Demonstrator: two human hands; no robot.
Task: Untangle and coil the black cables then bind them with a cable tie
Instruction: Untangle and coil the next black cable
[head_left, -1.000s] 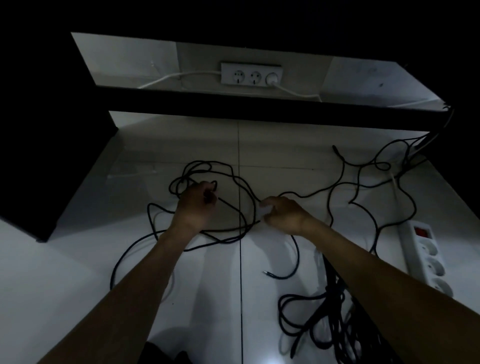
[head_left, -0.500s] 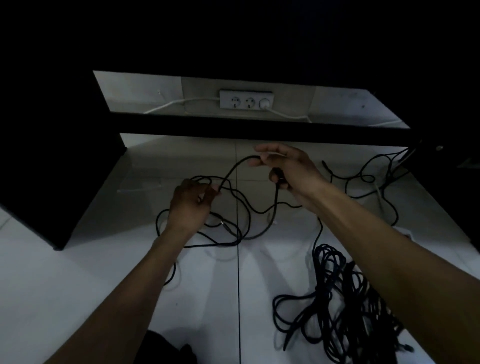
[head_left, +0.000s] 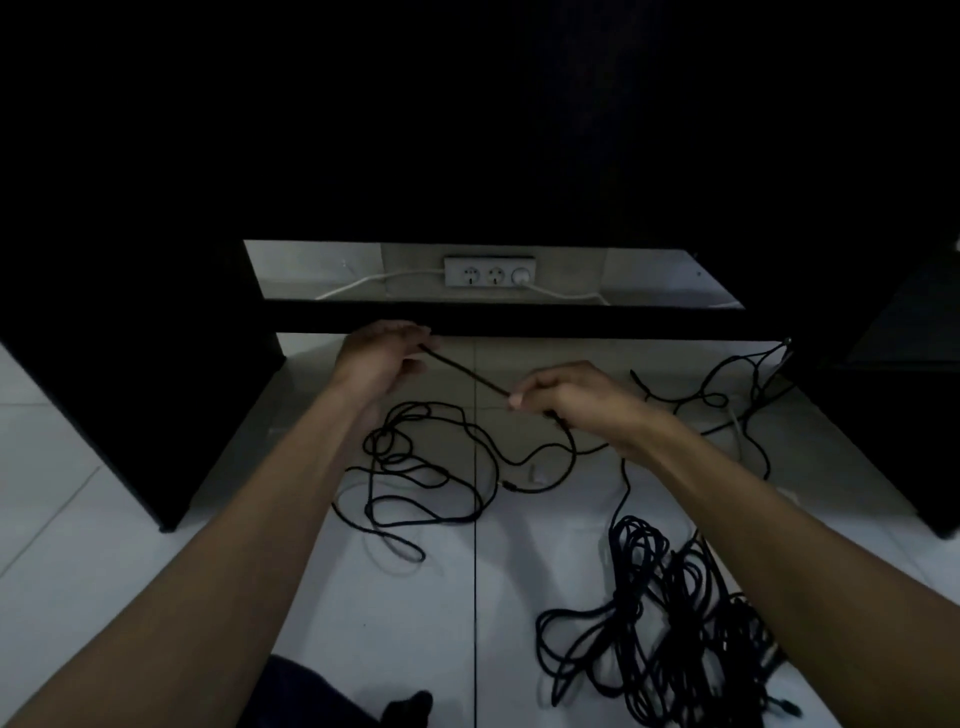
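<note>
Both hands grasp the black cable (head_left: 462, 370): left hand (head_left: 382, 356) farther, right hand (head_left: 563, 396) nearer; its taut span slants between them.

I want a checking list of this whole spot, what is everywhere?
Surface: white tiled floor, dimly lit.
Job's things: thin black cable stretched taut between both hands; loose black cable loops on the floor; no cable tie seen.
Clutter: tangled black cable heap.
Grippers: left hand and right hand each hold the stretched cable.
Cables: white cord plugged into white power strip.
Surroundings: dark furniture.
</note>
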